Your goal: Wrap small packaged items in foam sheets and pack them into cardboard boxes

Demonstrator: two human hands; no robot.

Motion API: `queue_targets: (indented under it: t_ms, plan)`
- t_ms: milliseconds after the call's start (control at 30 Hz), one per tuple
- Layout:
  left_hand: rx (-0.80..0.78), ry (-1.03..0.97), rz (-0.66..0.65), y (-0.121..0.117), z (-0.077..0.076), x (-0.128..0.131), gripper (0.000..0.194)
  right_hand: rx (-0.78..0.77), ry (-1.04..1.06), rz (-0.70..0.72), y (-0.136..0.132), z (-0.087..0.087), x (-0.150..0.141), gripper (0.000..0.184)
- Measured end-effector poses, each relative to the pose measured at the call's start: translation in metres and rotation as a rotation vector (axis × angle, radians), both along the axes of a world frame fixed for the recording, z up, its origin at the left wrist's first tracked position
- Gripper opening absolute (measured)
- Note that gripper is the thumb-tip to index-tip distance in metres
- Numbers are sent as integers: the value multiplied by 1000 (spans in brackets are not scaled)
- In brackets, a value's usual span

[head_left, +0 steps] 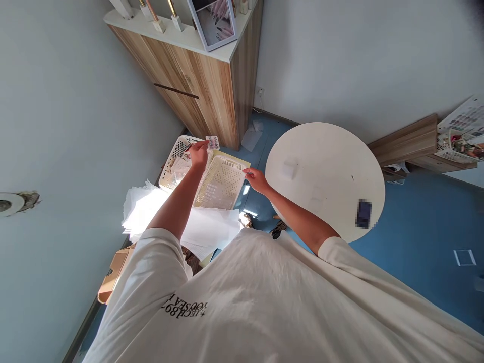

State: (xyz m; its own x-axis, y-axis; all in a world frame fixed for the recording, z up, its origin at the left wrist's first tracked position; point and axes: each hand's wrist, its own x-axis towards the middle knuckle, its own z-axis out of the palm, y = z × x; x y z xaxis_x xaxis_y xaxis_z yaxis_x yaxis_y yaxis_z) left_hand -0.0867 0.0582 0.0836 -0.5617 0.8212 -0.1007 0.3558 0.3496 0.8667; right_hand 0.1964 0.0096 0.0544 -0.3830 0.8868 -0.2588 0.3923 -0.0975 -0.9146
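My left hand (198, 154) pinches the edge of a small nail-sticker card (213, 142), white with rows of pink and dark marks. It is held over the inner edge of a filled white basket (177, 150), which contains clear packets and other small things. Beside that stands a second white perforated basket (223, 165), with clear plastic pieces on its bottom. My right hand (256, 179) is at this basket's right rim, fingers apart and slightly bent. Whether the fingertips touch the rim I cannot tell.
White paper sheets (212, 227) lie in front of the baskets. A wooden cabinet (212, 85) rises behind them, with a picture frame on top. To the right, a round white table (328, 171) bears a blurred dark object (363, 214). A cardboard box (115, 272) is at lower left.
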Motion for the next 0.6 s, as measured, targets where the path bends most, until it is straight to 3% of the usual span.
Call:
queue_targets:
  t_ms: [133,233,400,600]
  plan:
    - [18,-278,-57,-2,8,61,45,-79,62,-131,7,7,20,26]
    - [1,-433,-145,-4,6,117,42,-144,96,-269,12,13,51,30]
    - [-81,-592,-290,-14,-12,222,42,-299,214,-534,8,17,128,33]
    - [-127,-710,-399,-35,-33,343,38,-439,252,-804,-9,7,232,24]
